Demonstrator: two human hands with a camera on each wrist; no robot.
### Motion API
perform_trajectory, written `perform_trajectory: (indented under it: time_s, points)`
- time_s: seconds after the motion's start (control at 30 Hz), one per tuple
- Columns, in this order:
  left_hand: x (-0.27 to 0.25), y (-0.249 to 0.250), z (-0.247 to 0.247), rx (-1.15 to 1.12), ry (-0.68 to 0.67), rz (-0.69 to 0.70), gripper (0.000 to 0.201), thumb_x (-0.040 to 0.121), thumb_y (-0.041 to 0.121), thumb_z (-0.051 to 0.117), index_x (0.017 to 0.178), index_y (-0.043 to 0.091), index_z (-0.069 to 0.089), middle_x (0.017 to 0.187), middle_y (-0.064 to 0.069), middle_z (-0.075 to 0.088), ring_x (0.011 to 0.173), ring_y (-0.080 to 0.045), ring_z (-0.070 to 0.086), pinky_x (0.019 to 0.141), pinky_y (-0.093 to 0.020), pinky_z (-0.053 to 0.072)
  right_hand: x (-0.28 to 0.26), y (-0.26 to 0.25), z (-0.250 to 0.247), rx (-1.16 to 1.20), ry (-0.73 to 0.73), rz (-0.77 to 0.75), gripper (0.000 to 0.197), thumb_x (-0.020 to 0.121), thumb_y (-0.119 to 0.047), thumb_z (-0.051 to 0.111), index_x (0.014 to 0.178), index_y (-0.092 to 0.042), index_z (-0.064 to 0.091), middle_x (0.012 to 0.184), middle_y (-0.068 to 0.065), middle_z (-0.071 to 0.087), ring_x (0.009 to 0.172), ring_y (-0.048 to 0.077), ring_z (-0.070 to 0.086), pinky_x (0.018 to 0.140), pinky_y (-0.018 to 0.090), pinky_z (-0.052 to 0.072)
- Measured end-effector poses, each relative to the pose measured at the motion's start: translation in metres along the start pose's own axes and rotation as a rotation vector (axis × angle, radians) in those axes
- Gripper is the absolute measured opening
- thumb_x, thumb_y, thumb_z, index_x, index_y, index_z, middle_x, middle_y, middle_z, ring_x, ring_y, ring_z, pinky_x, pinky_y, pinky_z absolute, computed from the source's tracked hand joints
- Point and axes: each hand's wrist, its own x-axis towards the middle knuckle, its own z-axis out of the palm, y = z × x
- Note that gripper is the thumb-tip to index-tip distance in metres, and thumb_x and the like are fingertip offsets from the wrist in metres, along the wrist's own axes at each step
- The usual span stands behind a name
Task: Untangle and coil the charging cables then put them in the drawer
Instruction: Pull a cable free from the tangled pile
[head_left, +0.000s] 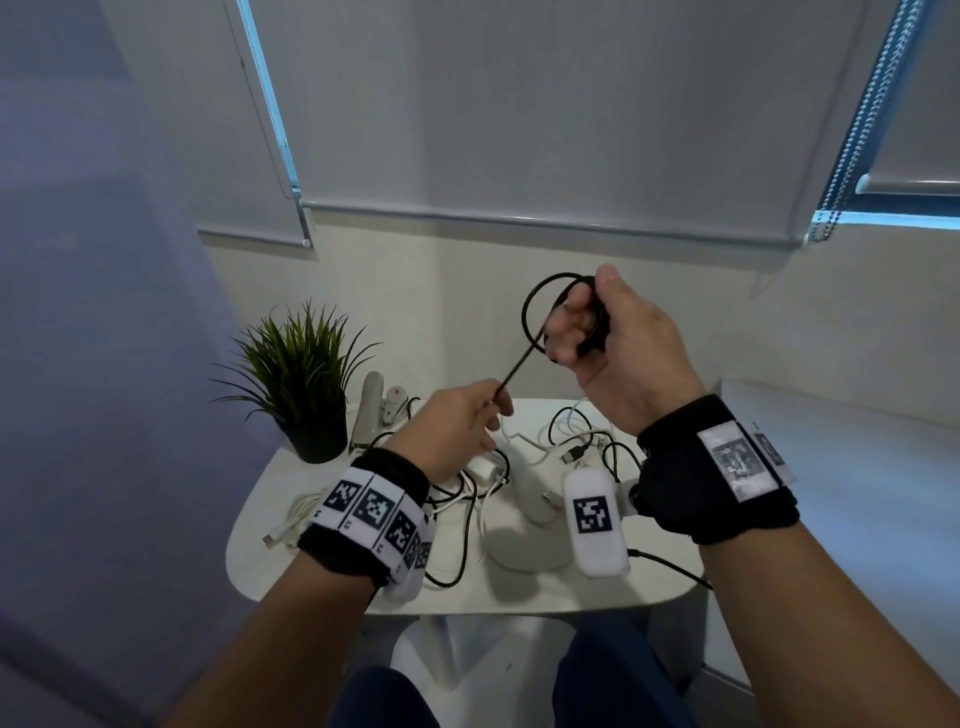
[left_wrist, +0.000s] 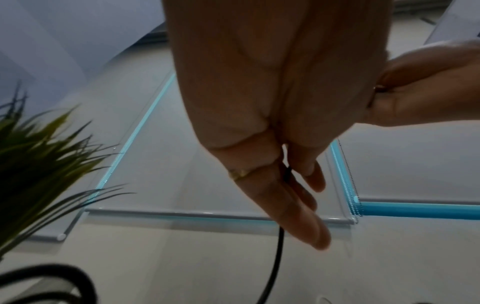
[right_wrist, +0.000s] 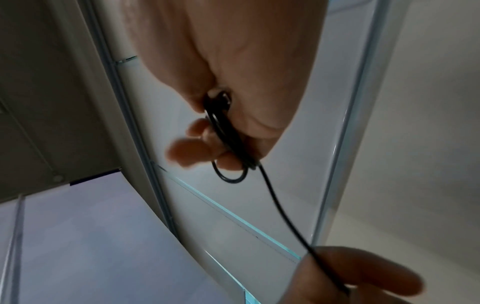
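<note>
A black charging cable (head_left: 531, 332) is partly wound into loops around the fingers of my right hand (head_left: 587, 332), raised above the table; the coil (right_wrist: 228, 133) shows under the thumb in the right wrist view. One taut strand runs down-left to my left hand (head_left: 467, 421), which pinches it; the black cable (left_wrist: 278, 253) passes between the left fingers (left_wrist: 306, 226). A tangle of white and black cables (head_left: 566, 441) lies on the small white table (head_left: 291, 551). No drawer is in view.
A potted green plant (head_left: 301, 374) stands at the table's back left, beside a white stand (head_left: 371, 410). A white charger block (head_left: 483, 465) and a round white pad (head_left: 524, 551) lie among the cables. Window blinds (head_left: 519, 130) hang behind.
</note>
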Motion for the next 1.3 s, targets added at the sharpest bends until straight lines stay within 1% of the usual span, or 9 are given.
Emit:
perform_trajectory:
  time_s: [0.17, 0.27, 0.37, 0.47, 0.63, 0.77, 1.1, 1.2, 1.3]
  points:
    - [-0.006, 0.008, 0.004, 0.043, -0.123, -0.005, 0.023, 0.098, 0.014, 0.038, 0.096, 0.023, 0.059, 0.081, -0.001, 0.058, 0.073, -0.013, 0.06, 0.077, -0.038, 0.052, 0.004, 0.01, -0.005, -0.027, -0.016, -0.07, 0.031, 0.102, -0.02, 0.039, 0.088, -0.008, 0.064, 0.119, 0.011, 0.063, 0.112, 0.02, 0.062, 0.103, 0.034, 0.045]
    - [-0.009, 0.016, -0.007, 0.258, -0.046, 0.074, 0.02, 0.098, 0.017, 0.043, 0.1, 0.023, 0.062, 0.089, 0.001, 0.061, 0.075, -0.012, 0.053, 0.069, -0.007, 0.03, 0.004, 0.018, -0.009, -0.478, 0.028, -0.142, 0.019, 0.097, -0.019, 0.051, 0.093, -0.015, 0.069, 0.127, 0.002, 0.061, 0.12, 0.01, 0.054, 0.107, 0.027, 0.038]
    - [-0.006, 0.019, -0.022, 0.367, 0.084, 0.119, 0.018, 0.098, 0.023, 0.045, 0.102, 0.025, 0.063, 0.098, 0.005, 0.053, 0.087, -0.011, 0.052, 0.074, 0.001, 0.023, 0.005, 0.026, -0.013, -0.895, 0.042, -0.165, 0.023, 0.096, -0.023, 0.051, 0.097, -0.006, 0.067, 0.115, 0.016, 0.066, 0.107, 0.026, 0.06, 0.091, 0.035, 0.043]
    - [0.001, 0.018, -0.035, 0.341, 0.163, 0.198, 0.014, 0.093, 0.03, 0.049, 0.097, 0.033, 0.062, 0.107, 0.005, 0.054, 0.099, -0.012, 0.054, 0.094, -0.037, 0.042, 0.002, 0.028, -0.012, -1.112, -0.038, -0.097, 0.023, 0.098, -0.025, 0.047, 0.09, -0.009, 0.062, 0.087, 0.002, 0.066, 0.081, 0.017, 0.06, 0.07, 0.028, 0.04]
    - [0.006, 0.028, -0.05, 0.369, 0.29, 0.264, 0.015, 0.092, 0.018, 0.057, 0.104, 0.016, 0.067, 0.111, -0.004, 0.053, 0.098, -0.014, 0.052, 0.083, -0.017, 0.033, -0.004, 0.027, -0.014, -1.103, -0.134, 0.01, 0.034, 0.1, -0.031, 0.04, 0.093, -0.004, 0.06, 0.068, -0.003, 0.062, 0.053, 0.004, 0.051, 0.049, 0.011, 0.035]
    - [0.009, 0.02, -0.056, 0.359, 0.34, 0.247, 0.018, 0.093, 0.019, 0.056, 0.107, 0.016, 0.067, 0.112, -0.005, 0.053, 0.1, -0.017, 0.052, 0.087, -0.021, 0.036, -0.007, 0.029, -0.021, -1.17, -0.194, 0.03, 0.046, 0.09, -0.046, 0.055, 0.067, -0.007, 0.05, 0.055, -0.002, 0.039, 0.049, 0.015, 0.036, 0.052, 0.027, 0.032]
    - [0.002, -0.001, -0.033, 0.338, 0.152, 0.051, 0.023, 0.093, 0.037, 0.048, 0.106, 0.038, 0.067, 0.096, 0.008, 0.059, 0.101, -0.018, 0.058, 0.098, -0.042, 0.041, -0.004, 0.007, -0.01, -0.398, -0.068, 0.007, 0.043, 0.102, -0.028, 0.036, 0.062, -0.013, 0.044, 0.043, -0.006, 0.033, 0.043, 0.017, 0.031, 0.073, 0.032, 0.049]
    - [-0.003, 0.007, -0.024, 0.35, 0.071, 0.088, 0.025, 0.097, 0.026, 0.05, 0.115, 0.026, 0.067, 0.103, 0.001, 0.061, 0.102, -0.011, 0.056, 0.083, 0.004, 0.024, -0.003, 0.007, -0.008, -0.242, -0.03, 0.018, 0.041, 0.103, -0.026, 0.032, 0.068, -0.011, 0.048, 0.044, -0.003, 0.035, 0.043, 0.017, 0.034, 0.074, 0.037, 0.046]
    - [-0.009, 0.017, -0.016, 0.35, -0.005, 0.109, 0.026, 0.098, 0.023, 0.049, 0.119, 0.024, 0.065, 0.104, 0.002, 0.062, 0.093, -0.007, 0.054, 0.071, 0.008, 0.018, -0.002, 0.009, -0.006, -0.1, 0.006, 0.005, 0.041, 0.103, -0.025, 0.032, 0.072, -0.008, 0.052, 0.052, 0.003, 0.054, 0.047, 0.02, 0.053, 0.07, 0.036, 0.049]
